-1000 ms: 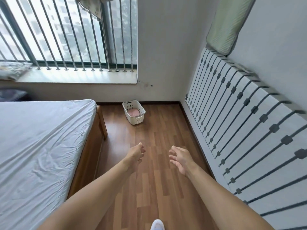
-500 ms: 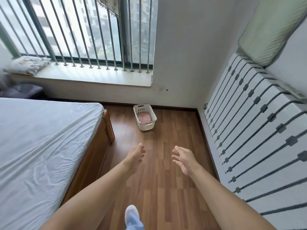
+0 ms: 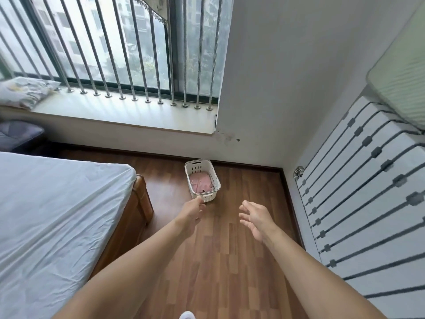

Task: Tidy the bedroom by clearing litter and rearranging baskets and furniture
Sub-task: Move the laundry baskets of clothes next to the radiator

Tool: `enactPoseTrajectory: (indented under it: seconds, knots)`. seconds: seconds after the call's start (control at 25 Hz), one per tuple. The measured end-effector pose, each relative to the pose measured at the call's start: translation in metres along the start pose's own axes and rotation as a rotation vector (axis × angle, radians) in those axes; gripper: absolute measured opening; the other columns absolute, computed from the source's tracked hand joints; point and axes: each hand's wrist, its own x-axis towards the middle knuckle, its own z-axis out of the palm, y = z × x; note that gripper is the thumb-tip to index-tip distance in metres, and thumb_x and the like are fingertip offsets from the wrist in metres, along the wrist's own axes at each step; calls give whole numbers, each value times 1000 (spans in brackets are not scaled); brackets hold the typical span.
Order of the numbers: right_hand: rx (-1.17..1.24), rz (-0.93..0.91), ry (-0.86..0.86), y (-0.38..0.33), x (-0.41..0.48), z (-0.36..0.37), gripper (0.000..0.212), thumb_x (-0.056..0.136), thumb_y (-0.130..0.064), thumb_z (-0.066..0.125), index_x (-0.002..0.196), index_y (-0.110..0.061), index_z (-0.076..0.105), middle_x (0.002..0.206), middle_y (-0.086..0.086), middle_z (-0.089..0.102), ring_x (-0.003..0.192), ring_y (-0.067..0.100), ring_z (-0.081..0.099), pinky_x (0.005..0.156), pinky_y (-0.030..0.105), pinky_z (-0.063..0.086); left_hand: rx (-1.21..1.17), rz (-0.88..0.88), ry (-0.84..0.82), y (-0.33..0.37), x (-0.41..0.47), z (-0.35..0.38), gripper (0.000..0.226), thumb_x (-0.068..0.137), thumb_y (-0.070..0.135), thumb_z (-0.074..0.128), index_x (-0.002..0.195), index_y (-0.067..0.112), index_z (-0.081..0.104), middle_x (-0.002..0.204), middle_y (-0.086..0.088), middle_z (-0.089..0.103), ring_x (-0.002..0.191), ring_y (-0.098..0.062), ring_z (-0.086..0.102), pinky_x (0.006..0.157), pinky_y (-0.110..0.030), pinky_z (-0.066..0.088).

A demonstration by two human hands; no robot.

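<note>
A small white plastic basket (image 3: 213,178) with slotted walls stands on the wooden floor near the wall under the window, with pink cloth (image 3: 200,183) inside. My left hand (image 3: 191,211) is stretched out in front of me, its fingertips overlapping the basket's near end in the view; actual contact cannot be told. It holds nothing. My right hand (image 3: 255,217) is held out to the right of the basket, palm inward, fingers apart and empty.
A bed (image 3: 53,217) with a white sheet and wooden frame fills the left. A white mattress (image 3: 368,203) with dark stripes leans on the right wall. A patterned cushion (image 3: 25,90) lies on the window sill (image 3: 128,113). My white shoe (image 3: 186,315) shows at the bottom.
I have stepped toward the basket, which now appears larger and closer to my hands. My left hand has come level with its near end. Both hands stay empty.
</note>
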Motion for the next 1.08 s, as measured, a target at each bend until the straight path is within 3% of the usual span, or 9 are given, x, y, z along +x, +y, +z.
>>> enactPoseTrajectory:
  seconds: [0.08, 0.16, 0.32, 0.4, 0.6, 0.8, 0.88, 0.96, 1.08]
  knots:
    - [5, 17, -1, -11, 23, 9, 43, 99, -20, 49, 136, 1, 44, 135, 19, 51, 123, 36, 51, 102, 43, 41, -9, -20, 19, 19, 23, 1, 29, 100, 28, 33, 76, 24, 49, 77, 7, 46, 64, -7, 38, 60, -21, 28]
    - [4, 51, 4, -20, 48, 15, 42, 99, -20, 49, 136, 0, 45, 134, 19, 51, 123, 36, 51, 102, 43, 41, 11, -33, 33, 33, 50, 3, 30, 101, 31, 32, 80, 23, 51, 79, 6, 48, 66, -8, 39, 62, -21, 30]
    - [-18, 97, 11, -43, 104, 18, 43, 99, -19, 48, 136, 1, 44, 132, 18, 52, 123, 34, 51, 103, 42, 41, 31, -51, 25, 58, 107, 11, 26, 101, 33, 31, 100, 19, 54, 102, 1, 54, 96, -15, 46, 83, -28, 34]
    - [-37, 103, 3, -58, 139, 18, 45, 98, -19, 49, 138, 1, 42, 125, 14, 53, 121, 33, 51, 102, 42, 42, 28, -63, 43, 75, 136, 17, 27, 101, 33, 30, 101, 19, 53, 108, -1, 54, 100, -17, 45, 86, -28, 33]
    - [-70, 127, -55, -98, 234, 24, 45, 99, -19, 48, 138, 1, 42, 134, 17, 51, 122, 33, 51, 105, 43, 42, -15, -74, 123, 112, 213, 42, 29, 101, 33, 30, 83, 22, 50, 97, 3, 54, 74, -7, 44, 80, -30, 33]
    - [-157, 152, -106, -143, 326, 27, 46, 99, -19, 48, 140, 1, 41, 137, 16, 50, 123, 32, 51, 105, 43, 42, -95, -116, 207, 144, 282, 63, 29, 101, 31, 33, 79, 22, 49, 82, 7, 54, 68, -7, 41, 63, -21, 30]
    - [-182, 165, -116, -156, 362, 31, 46, 99, -18, 48, 139, 1, 41, 136, 17, 50, 123, 32, 51, 105, 43, 42, -110, -138, 241, 152, 310, 65, 30, 101, 32, 33, 79, 22, 50, 83, 7, 53, 70, -7, 43, 68, -23, 33]
    - [-199, 192, -133, -163, 394, 40, 45, 99, -18, 47, 139, 1, 41, 137, 17, 50, 124, 33, 50, 105, 43, 41, -116, -154, 260, 158, 336, 63, 31, 101, 31, 32, 78, 22, 51, 83, 6, 55, 73, -7, 46, 83, -29, 34]
    - [-203, 229, -142, -167, 434, 56, 44, 99, -18, 47, 138, 1, 42, 137, 17, 50, 125, 34, 49, 105, 43, 41, -153, -182, 296, 165, 375, 55, 28, 102, 31, 31, 89, 20, 54, 95, 0, 57, 91, -15, 50, 92, -31, 29]
